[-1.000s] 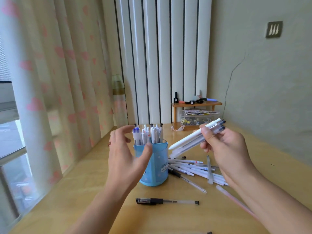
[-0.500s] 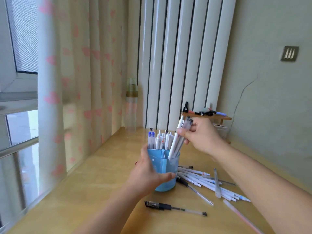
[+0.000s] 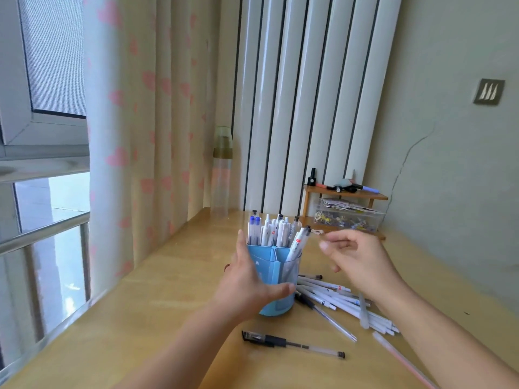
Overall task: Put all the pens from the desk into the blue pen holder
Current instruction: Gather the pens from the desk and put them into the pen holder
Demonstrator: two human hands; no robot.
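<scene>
We are wrapping our left hand (image 3: 247,284) around the near left side of the holder (image 3: 276,279), thumb curled across its front low down and fingers reaching up along its left wall. The holder is standing upright on the worktop (image 3: 157,313), a little left of the middle, with dividers splitting it into compartments. The pens in the holder (image 3: 273,231) are standing nearly upright with their caps and clickers up; one white pen (image 3: 300,240) in the right compartment is leaning, its top pointing up and to the right.

Our right hand (image 3: 356,259) is hovering just right of the holder's rim, fingers loosely curled and holding nothing, apart from the leaning pen.

Right of the holder, a pile of white pens (image 3: 337,299) is lying flat on the worktop, their long axes running from far left to near right, with our right forearm crossing over the pile's right end. A clear pen (image 3: 325,315) is lying among them on the same slant. Near the holder's base, a black pen (image 3: 292,343) is lying almost left to right, cap end to the left. A pink pen (image 3: 398,357) is running toward the near right edge.

At the far side, a small wooden shelf (image 3: 345,195) is carrying a few small items, with a clear box (image 3: 348,217) under it. A bottle (image 3: 222,169) is standing by the curtain (image 3: 140,136).
</scene>
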